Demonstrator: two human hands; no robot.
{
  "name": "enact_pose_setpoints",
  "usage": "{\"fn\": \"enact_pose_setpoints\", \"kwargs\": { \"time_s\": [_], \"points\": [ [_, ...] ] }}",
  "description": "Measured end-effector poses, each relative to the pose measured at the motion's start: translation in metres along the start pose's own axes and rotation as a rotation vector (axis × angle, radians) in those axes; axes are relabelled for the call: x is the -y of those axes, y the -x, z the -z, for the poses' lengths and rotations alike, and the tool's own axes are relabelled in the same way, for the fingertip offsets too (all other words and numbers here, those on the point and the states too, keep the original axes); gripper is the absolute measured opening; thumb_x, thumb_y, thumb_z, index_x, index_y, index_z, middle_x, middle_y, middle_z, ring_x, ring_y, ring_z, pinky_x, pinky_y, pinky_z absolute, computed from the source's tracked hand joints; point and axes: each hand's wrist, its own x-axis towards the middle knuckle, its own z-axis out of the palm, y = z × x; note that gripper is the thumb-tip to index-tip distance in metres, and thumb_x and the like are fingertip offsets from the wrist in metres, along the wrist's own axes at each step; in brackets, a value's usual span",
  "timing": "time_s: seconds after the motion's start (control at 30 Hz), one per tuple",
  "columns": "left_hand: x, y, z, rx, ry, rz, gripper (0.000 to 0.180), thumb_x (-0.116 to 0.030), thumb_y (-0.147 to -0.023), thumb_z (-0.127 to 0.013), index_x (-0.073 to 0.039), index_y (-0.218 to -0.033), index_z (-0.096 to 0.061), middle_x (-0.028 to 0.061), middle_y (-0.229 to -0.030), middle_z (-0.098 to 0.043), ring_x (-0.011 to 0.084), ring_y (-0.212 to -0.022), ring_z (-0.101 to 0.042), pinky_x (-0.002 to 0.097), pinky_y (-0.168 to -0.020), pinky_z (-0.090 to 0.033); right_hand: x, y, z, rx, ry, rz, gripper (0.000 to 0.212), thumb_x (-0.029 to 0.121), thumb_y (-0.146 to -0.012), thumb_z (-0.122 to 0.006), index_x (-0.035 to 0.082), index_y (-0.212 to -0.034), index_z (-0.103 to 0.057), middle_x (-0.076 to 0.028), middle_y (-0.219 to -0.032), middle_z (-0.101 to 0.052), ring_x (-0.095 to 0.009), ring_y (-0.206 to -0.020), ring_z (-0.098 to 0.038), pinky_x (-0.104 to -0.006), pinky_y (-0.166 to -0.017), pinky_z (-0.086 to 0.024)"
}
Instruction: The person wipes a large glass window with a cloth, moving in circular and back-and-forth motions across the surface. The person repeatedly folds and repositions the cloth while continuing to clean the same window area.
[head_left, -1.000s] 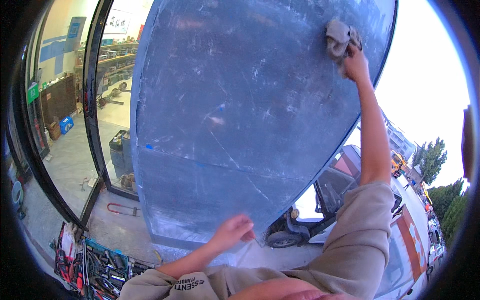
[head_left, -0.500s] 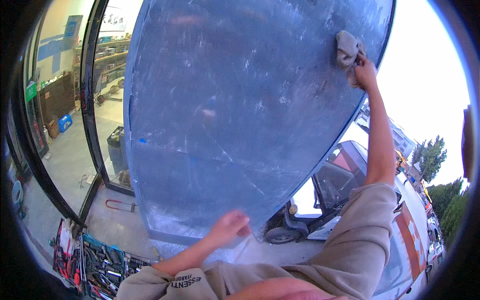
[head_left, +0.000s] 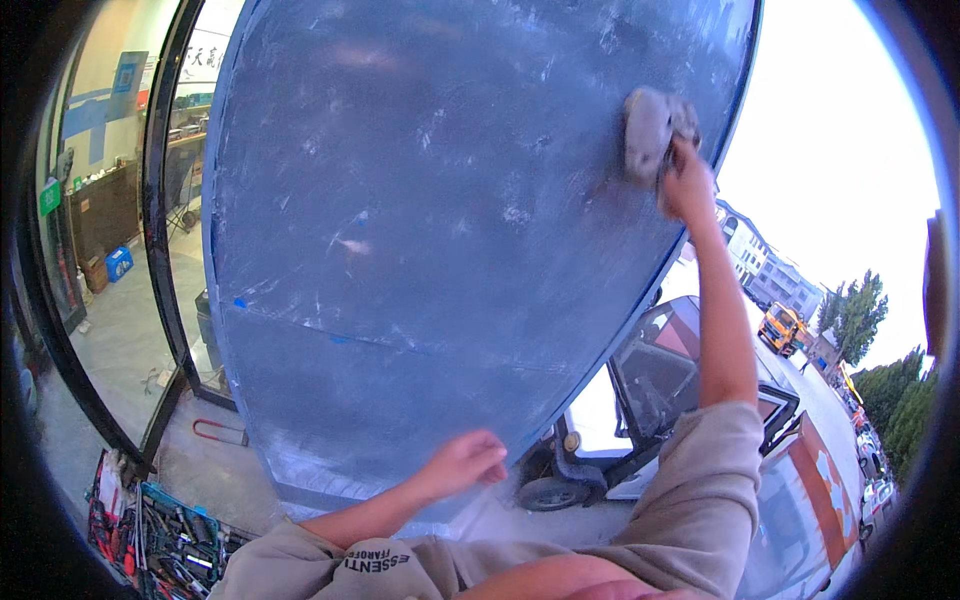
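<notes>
A large dark blue-grey panel (head_left: 430, 190), streaked with white marks and scuffs, stands upright before me. High on its right side, my right hand (head_left: 690, 185) grips a bunched grey-beige cloth (head_left: 648, 138). The cloth lies against the panel's surface, its lower part partly covered by my fingers. My left hand (head_left: 465, 464) is low, in front of the panel's bottom edge, with its fingers curled in and nothing seen in them. Whether it touches the panel I cannot tell.
Glass doors with a black frame (head_left: 160, 230) stand to the left. Mixed hand tools (head_left: 165, 535) lie at lower left, near a red U-shaped handle (head_left: 215, 432). A small vehicle (head_left: 650, 385) is parked behind the panel on the right, with a yellow truck (head_left: 781, 326) farther off.
The view has turned, so the panel sits farther left and slightly lower. The cloth stays near the same patch of the panel, in my right hand. My left hand remains low and curled.
</notes>
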Motion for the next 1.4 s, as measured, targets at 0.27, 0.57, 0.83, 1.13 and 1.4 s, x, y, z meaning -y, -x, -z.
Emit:
{"fn": "enact_pose_setpoints", "kwargs": {
  "time_s": [0.27,0.57,0.83,1.13,1.4],
  "points": [
    [0.018,-0.008,-0.009,-0.027,0.050,0.030,0.019,-0.023,-0.100,-0.057,-0.004,-0.104,-0.059,0.0081,-0.086,-0.069,0.0154,-0.079,-0.066,0.0317,-0.072,-0.055,-0.030,-0.078,0.013,-0.148,0.064,0.009,0.050,0.010,-0.080,-0.058,0.010,-0.130,-0.060,-0.025,-0.116,-0.066,-0.041,-0.109,-0.063,-0.0454,-0.094,-0.050],
    [0.029,-0.020,-0.017,0.045,0.002,0.041,0.020,-0.024,-0.101,-0.057,-0.005,-0.103,-0.059,0.0081,-0.087,-0.070,0.0145,-0.077,-0.066,0.0306,-0.071,-0.055,-0.022,0.036,0.017,0.058,0.043,0.122,0.060,-0.001,-0.081,-0.058,0.016,-0.138,-0.054,-0.021,-0.125,-0.064,-0.037,-0.115,-0.062,-0.0409,-0.099,-0.048],
    [0.042,-0.025,-0.030,0.125,0.024,0.109,0.020,-0.024,-0.101,-0.057,-0.004,-0.105,-0.058,0.0088,-0.087,-0.070,0.0153,-0.077,-0.067,0.0307,-0.071,-0.055,-0.011,0.040,-0.001,0.025,0.013,0.036,0.055,0.003,-0.083,-0.061,0.017,-0.136,-0.057,-0.019,-0.131,-0.061,-0.035,-0.119,-0.060,-0.0390,-0.101,-0.047],
    [0.033,-0.019,-0.016,0.051,0.081,0.085,0.022,-0.025,-0.101,-0.056,-0.004,-0.107,-0.057,0.0084,-0.089,-0.068,0.0158,-0.082,-0.067,0.0302,-0.073,-0.055,-0.031,-0.032,0.029,-0.076,0.136,-0.059,0.054,0.021,-0.081,-0.066,0.020,-0.135,-0.059,-0.021,-0.119,-0.066,-0.037,-0.106,-0.066,-0.0434,-0.092,-0.050],
    [0.042,-0.008,-0.016,0.044,0.068,0.122,0.022,-0.025,-0.101,-0.056,-0.004,-0.107,-0.057,0.0081,-0.088,-0.069,0.0152,-0.080,-0.066,0.0310,-0.073,-0.055,-0.018,-0.005,-0.024,-0.126,0.030,-0.064,0.054,0.014,-0.080,-0.063,0.019,-0.134,-0.057,-0.021,-0.121,-0.065,-0.037,-0.109,-0.064,-0.0438,-0.094,-0.051]
  ]
}}
